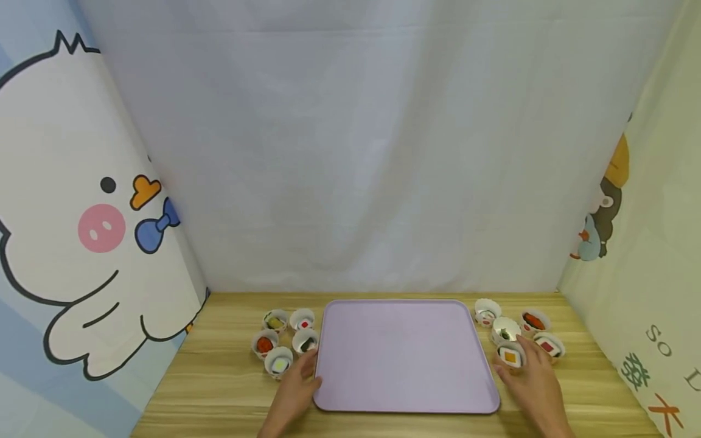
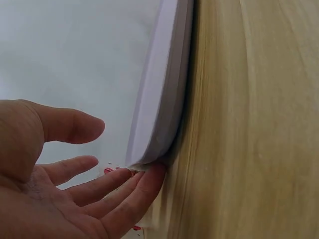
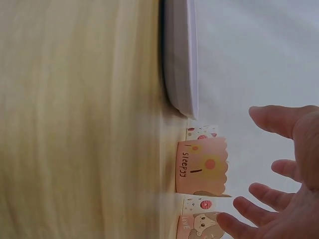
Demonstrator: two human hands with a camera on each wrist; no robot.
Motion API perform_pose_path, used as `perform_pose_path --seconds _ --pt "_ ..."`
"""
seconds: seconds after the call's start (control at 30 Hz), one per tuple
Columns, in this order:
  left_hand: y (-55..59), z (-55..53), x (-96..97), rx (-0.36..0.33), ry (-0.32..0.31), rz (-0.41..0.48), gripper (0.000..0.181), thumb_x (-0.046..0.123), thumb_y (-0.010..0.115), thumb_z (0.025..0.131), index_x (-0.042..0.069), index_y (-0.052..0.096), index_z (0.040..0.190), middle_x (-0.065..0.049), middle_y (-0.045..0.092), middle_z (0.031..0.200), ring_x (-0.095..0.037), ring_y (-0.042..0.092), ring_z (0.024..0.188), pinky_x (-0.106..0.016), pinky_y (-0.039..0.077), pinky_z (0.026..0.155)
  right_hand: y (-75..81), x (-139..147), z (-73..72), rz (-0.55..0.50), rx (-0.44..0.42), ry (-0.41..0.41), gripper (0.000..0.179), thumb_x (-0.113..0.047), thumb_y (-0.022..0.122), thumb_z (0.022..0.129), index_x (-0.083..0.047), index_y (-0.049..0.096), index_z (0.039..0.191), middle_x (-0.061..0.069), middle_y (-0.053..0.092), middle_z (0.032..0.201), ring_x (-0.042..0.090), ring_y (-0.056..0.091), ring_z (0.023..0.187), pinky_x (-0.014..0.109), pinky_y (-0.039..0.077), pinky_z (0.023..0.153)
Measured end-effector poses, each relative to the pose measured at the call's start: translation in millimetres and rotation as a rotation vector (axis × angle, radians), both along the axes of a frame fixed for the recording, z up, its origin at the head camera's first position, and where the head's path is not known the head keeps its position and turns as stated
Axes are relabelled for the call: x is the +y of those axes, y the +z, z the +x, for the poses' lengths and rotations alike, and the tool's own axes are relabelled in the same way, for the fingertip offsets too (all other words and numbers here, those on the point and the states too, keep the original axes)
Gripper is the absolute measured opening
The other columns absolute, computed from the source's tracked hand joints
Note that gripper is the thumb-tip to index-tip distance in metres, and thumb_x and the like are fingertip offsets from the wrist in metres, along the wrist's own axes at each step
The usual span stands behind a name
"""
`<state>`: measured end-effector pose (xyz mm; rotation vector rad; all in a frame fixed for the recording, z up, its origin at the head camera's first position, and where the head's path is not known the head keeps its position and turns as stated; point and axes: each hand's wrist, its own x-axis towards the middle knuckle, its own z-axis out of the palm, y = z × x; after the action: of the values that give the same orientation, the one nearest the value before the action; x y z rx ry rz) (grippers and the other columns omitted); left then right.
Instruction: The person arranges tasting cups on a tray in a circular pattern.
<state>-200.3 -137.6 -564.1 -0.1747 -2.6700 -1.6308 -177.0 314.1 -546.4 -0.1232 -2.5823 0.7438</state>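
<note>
A lilac rectangular tray (image 1: 405,359) lies flat between my two hands. My left hand (image 1: 296,384) is at the tray's left edge, just in front of a paper cup with dark contents (image 1: 296,348). In the left wrist view, its fingertips (image 2: 152,174) are right at the tray's corner and the thumb stands apart. On the other side, my right hand (image 1: 533,380) is beside a small paper cup holding an orange square (image 1: 499,351). Spread fingers and a raised thumb show in the right wrist view, near pink printed cups (image 3: 202,169), with nothing gripped.
Several paper cups (image 1: 266,364) with colourful contents cluster left of the tray. More cups (image 1: 478,313) stand at its right, including one with red contents (image 1: 543,316). A pale curtain (image 1: 339,152) rises behind the wooden table (image 1: 213,377), with printed cloths on both sides.
</note>
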Motion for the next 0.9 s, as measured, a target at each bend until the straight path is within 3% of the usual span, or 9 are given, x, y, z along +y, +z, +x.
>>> perform_pose_path --seconds 0.1,0.27,0.63,0.9 --pt "-3.7 -2.3 -4.4 -0.037 -0.017 0.073 0.057 -0.005 0.064 0.083 -0.008 0.047 0.138 -0.036 0.055 0.129 -0.048 0.061 0.113 -0.048 0.055 0.091 0.0 2.2 0.7 -0.026 -0.041 -0.008 0.074 -0.03 0.077 0.083 0.007 0.043 0.139 0.03 0.044 0.137 0.053 0.045 0.12 0.067 0.039 0.091" --pt "-7.6 -5.3 -7.7 -0.061 -0.015 0.092 0.058 -0.007 0.065 0.081 -0.01 0.047 0.137 -0.035 0.058 0.127 -0.044 0.064 0.108 -0.043 0.057 0.086 0.6 6.3 1.9 -0.053 -0.113 -0.012 0.08 -0.037 0.074 0.085 0.006 0.039 0.143 0.033 0.039 0.141 0.057 0.042 0.122 0.069 0.037 0.094" --pt "-10.7 -12.8 -6.0 -0.11 0.019 0.079 0.058 -0.008 0.066 0.078 -0.012 0.05 0.134 -0.03 0.062 0.122 -0.035 0.065 0.102 -0.037 0.057 0.081 -2.9 13.3 -2.6 -0.08 -0.16 -0.004 0.081 -0.027 0.079 0.081 0.005 0.037 0.143 0.037 0.038 0.139 0.06 0.043 0.119 0.07 0.038 0.092" --pt "-14.9 -16.5 -6.5 -0.141 0.021 0.099 0.056 -0.01 0.066 0.076 -0.011 0.054 0.13 -0.027 0.065 0.116 -0.03 0.065 0.098 -0.033 0.057 0.072 -6.0 18.3 -5.3 -0.106 -0.187 0.018 0.081 -0.024 0.079 0.081 0.007 0.036 0.142 0.037 0.042 0.133 0.054 0.054 0.109 0.064 0.043 0.086"
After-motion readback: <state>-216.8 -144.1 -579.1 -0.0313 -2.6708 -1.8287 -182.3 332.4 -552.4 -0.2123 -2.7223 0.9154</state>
